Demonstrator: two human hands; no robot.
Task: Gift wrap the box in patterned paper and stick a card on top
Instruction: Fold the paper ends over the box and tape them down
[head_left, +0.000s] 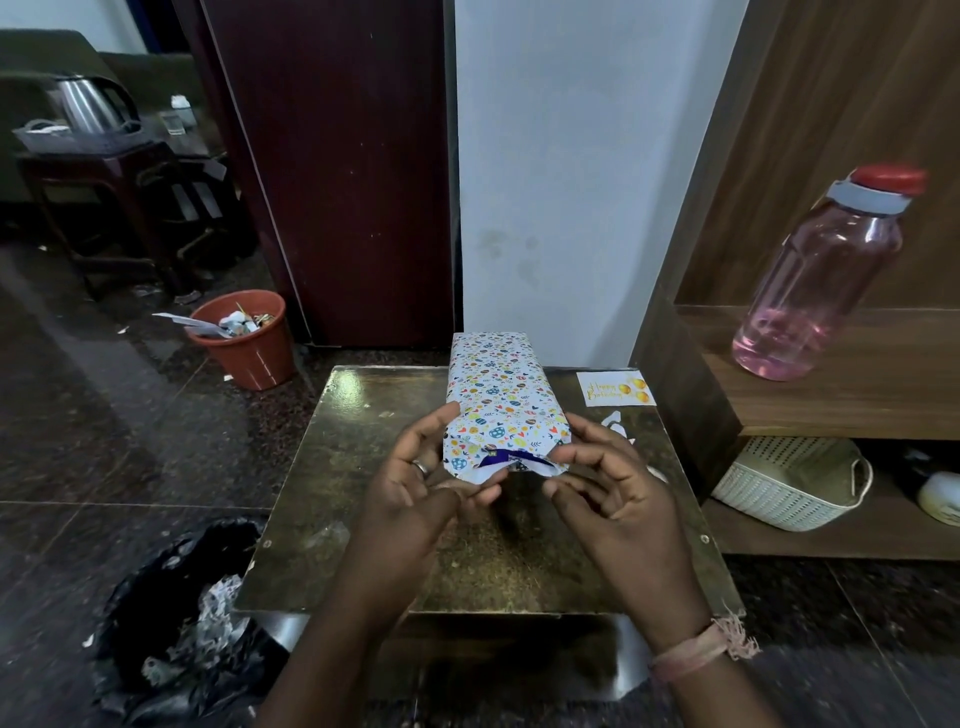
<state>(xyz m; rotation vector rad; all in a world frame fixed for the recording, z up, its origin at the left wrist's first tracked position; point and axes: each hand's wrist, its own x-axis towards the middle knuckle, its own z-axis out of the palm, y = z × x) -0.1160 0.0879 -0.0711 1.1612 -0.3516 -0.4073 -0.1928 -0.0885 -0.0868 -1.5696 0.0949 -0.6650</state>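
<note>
Patterned paper (503, 395), white with small multicoloured egg and heart motifs, covered the box (506, 459) along its full length in the head view. The box lay on the small brown table (363, 467), its long axis running away from the person toward the white wall (582, 182). The far end was closed over. The near end remained open, and a purple strip of the box surface showed between the loose paper flaps.

The left hand (421, 488) was at the near left corner of the package. Its thumb lay against the left side of the paper, and its fingers were curled under the lower flap, holding it. A ring sat on one finger. The right hand (602, 483) was at the near right corner. Its thumb and forefinger pinched the right flap of paper; the other fingers were loosely curled below and held nothing visible. A pink thread band circled the right wrist.

The card (615, 388), white with gold lettering and balloons, lay flat on the far right corner of the table, apart from the package. A small white scrap (614, 422) lay just nearer than the card.

A pink bottle (821, 280) with a red cap stood on the wooden shelf (852, 395) at right. A white basket (795, 483) sat below it. An orange bin (249, 340) stood on the floor at left.
</note>
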